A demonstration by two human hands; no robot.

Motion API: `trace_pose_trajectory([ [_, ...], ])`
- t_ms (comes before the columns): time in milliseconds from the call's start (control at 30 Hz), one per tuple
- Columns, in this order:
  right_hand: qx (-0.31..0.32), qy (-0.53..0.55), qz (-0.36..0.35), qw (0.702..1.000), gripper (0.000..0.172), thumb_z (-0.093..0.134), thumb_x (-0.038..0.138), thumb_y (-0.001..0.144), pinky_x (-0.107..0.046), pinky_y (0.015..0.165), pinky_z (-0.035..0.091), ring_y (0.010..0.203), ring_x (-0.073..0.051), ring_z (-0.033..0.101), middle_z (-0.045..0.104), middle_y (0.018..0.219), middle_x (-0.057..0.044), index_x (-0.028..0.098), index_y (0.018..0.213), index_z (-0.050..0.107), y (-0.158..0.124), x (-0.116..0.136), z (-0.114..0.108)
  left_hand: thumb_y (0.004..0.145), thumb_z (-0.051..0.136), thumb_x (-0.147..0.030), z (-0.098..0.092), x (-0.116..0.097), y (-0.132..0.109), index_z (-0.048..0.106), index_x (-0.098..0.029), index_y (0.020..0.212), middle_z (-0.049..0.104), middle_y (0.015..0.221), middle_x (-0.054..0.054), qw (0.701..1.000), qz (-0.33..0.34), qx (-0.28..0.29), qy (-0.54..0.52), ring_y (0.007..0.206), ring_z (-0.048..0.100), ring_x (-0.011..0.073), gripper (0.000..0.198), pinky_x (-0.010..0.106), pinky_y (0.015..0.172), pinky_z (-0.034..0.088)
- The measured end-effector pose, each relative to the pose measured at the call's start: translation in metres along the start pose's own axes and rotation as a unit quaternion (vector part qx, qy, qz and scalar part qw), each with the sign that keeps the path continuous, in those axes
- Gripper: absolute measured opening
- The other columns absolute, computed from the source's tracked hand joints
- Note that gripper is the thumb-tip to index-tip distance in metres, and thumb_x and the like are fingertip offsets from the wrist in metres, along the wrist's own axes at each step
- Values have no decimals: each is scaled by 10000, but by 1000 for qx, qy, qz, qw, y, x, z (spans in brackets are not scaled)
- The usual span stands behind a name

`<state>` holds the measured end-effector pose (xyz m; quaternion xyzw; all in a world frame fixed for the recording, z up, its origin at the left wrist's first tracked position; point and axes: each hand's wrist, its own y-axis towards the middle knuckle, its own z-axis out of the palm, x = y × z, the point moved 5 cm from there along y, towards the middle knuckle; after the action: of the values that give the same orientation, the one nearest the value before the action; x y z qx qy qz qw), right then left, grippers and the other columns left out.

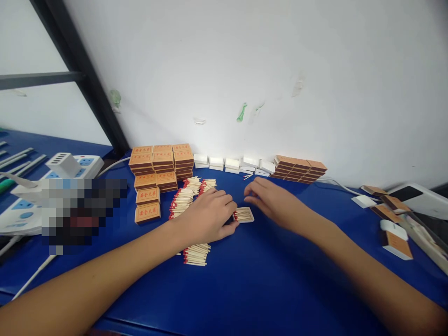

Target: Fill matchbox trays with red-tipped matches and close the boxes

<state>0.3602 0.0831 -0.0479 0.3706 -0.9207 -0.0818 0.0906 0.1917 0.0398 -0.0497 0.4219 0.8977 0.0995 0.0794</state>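
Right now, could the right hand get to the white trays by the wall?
Probably yes: the right hand shows nothing in its grip, and the nearest white trays sit just beyond it, with only a few loose matches lying nearby.

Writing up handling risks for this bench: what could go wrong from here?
1. The left hand reaches across the loose matches; a wrist drop might scatter them.
2. The matchbox tray is open-topped, right by the left thumb; a nudge could spill its matches.
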Motion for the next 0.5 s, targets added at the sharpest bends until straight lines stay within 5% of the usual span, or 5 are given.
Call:
trace_pose_trajectory([
  [167, 14, -31, 91, 995, 285, 495, 257, 1046, -381, 824, 519, 1058, -280, 687, 719, 1241, -141, 183, 1307, 580, 20, -51, 12, 1001, 589, -368, -1, 0, 0, 730, -131, 1035, 699, 989, 92, 1000, -4, 8, -9, 984, 639, 265, 277, 421, 961, 486],
  [333, 36, -40, 163, 985, 196, 459, 295, 1065, -317, 710, 447, 904, -256, 694, 752, 1045, -112, 184, 1141, 602, 34, -71, 22, 1009, 575, -378, 2, 1, -1, 731, -129, 1024, 700, 1002, 96, 1000, 1, 8, -8, 1001, 641, 267, 294, 421, 974, 481],
  [500, 66, -21, 162, 984, 150, 478, 287, 1059, -283, 675, 417, 806, -213, 675, 739, 965, -103, 179, 1045, 581, 31, -71, 20, 1008, 575, -377, 4, 2, -1, 729, -134, 1023, 698, 1001, 91, 1000, -2, 7, -9, 999, 638, 261, 288, 414, 975, 478],
])
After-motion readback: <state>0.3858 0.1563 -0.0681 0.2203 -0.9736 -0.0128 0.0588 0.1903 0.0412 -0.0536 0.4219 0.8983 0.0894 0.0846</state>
